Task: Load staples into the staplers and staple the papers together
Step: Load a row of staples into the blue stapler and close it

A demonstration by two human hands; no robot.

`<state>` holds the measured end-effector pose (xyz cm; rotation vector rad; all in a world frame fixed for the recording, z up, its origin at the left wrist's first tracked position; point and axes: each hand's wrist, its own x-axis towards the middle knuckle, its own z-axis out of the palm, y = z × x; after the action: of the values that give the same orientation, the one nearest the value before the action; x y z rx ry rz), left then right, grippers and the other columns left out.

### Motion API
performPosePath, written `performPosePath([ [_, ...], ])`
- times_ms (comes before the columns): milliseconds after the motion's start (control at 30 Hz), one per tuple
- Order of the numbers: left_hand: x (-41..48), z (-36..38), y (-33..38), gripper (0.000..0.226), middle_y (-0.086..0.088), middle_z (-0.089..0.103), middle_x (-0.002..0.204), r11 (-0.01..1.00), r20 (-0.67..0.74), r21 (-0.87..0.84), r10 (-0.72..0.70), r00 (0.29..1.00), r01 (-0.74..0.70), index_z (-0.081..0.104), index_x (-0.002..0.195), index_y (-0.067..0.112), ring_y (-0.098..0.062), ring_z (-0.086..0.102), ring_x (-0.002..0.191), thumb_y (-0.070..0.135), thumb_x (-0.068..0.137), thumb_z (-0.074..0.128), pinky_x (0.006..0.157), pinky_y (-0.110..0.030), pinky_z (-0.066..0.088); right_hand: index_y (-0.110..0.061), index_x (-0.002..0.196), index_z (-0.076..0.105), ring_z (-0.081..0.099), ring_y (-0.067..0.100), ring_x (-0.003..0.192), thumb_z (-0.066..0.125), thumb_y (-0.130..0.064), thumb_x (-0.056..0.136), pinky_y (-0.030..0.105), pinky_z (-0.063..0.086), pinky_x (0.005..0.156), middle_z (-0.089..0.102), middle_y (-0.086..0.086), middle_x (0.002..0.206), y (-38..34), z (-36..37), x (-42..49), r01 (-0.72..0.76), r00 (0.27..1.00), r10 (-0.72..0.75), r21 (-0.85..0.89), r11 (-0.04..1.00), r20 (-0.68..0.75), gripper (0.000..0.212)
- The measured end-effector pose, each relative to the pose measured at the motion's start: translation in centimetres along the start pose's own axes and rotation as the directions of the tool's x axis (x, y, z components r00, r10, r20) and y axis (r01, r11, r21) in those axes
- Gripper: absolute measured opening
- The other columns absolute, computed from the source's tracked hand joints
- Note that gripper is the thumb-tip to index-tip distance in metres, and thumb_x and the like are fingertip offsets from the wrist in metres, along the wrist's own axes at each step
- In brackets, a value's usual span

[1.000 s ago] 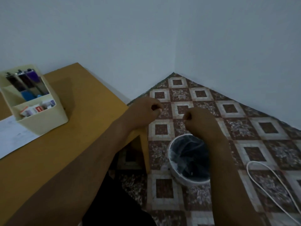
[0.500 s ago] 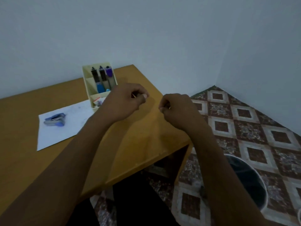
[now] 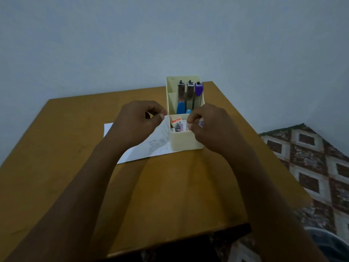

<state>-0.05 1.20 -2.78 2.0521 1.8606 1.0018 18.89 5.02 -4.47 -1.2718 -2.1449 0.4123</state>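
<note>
Left hand [image 3: 137,123] and right hand [image 3: 211,127] now flank organizer [image 3: 185,142].

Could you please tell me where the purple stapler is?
In the head view, the purple stapler stands rightmost of three in the rear compartment of the cream organizer.

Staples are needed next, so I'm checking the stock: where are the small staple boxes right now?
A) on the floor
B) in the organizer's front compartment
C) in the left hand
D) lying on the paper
B: the staple boxes sit in the low front compartment of the cream organizer, in front of the upright staplers.
</note>
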Motion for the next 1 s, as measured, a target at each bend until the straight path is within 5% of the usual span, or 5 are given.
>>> performPosePath([
  [300,0.1,0.3,-1.3,0.012,0.011,0.069,0.093,0.994,-0.036,-0.110,0.002,0.999,-0.006,0.071,0.093,0.023,-0.007,0.060,0.083,0.016,0.090,0.062,0.065,-0.006,0.041,-0.022,0.100,0.063,0.055,0.011,0.085,0.068,-0.025,0.081,0.023,0.047,0.067,0.066,-0.002,0.104,-0.5,0.2,1.7,0.008,0.995,-0.001,-0.071,0.997,0.103,0.020],
  [633,-0.9,-2.6,-4.5,0.019,0.019,0.068,0.086,0.966,-0.096,-0.259,-0.044,0.994,0.017,0.068,0.094,0.032,-0.004,0.061,0.077,0.015,0.088,0.062,0.054,-0.018,0.052,-0.012,0.082,0.059,0.062,0.009,0.070,0.066,-0.015,0.083,0.021,0.049,0.060,0.062,-0.006,0.074,-6.1,1.5,3.2,0.203,0.928,-0.124,0.197,0.959,-0.352,0.008],
  [733,-1.6,-3.6,-5.6,0.028,0.015,0.066,0.092,0.955,-0.019,-0.290,-0.060,0.998,0.052,0.064,0.108,0.031,-0.008,0.063,0.079,0.015,0.084,0.068,0.053,-0.029,0.057,-0.011,0.082,0.059,0.062,0.007,0.071,0.065,-0.015,0.084,0.018,0.050,0.056,0.064,0.000,0.076,-7.5,4.3,3.7,0.182,0.935,-0.062,0.323,0.929,-0.349,0.007],
  [867,-2.6,-4.1,-7.7,0.040,0.014,0.065,0.098,0.967,-0.013,-0.239,-0.095,0.995,0.089,0.061,0.113,0.031,-0.006,0.065,0.076,0.025,0.077,0.077,0.058,-0.017,0.049,-0.015,0.082,0.058,0.061,0.001,0.069,0.065,-0.017,0.085,0.010,0.049,0.057,0.060,-0.011,0.074,-8.5,8.1,4.0,0.087,0.933,0.086,0.450,0.889,-0.349,0.009],
  [1000,-3.0,-4.3,-9.5,0.035,0.014,0.066,0.094,0.971,-0.050,-0.206,-0.133,0.990,0.120,0.064,0.105,0.032,-0.003,0.063,0.074,0.025,0.074,0.079,0.057,-0.012,0.044,-0.016,0.084,0.060,0.067,0.011,0.078,0.066,-0.021,0.085,0.033,0.058,0.067,0.066,-0.006,0.083,-8.4,11.1,4.1,-0.059,0.950,0.229,0.601,0.797,-0.211,0.008],
])
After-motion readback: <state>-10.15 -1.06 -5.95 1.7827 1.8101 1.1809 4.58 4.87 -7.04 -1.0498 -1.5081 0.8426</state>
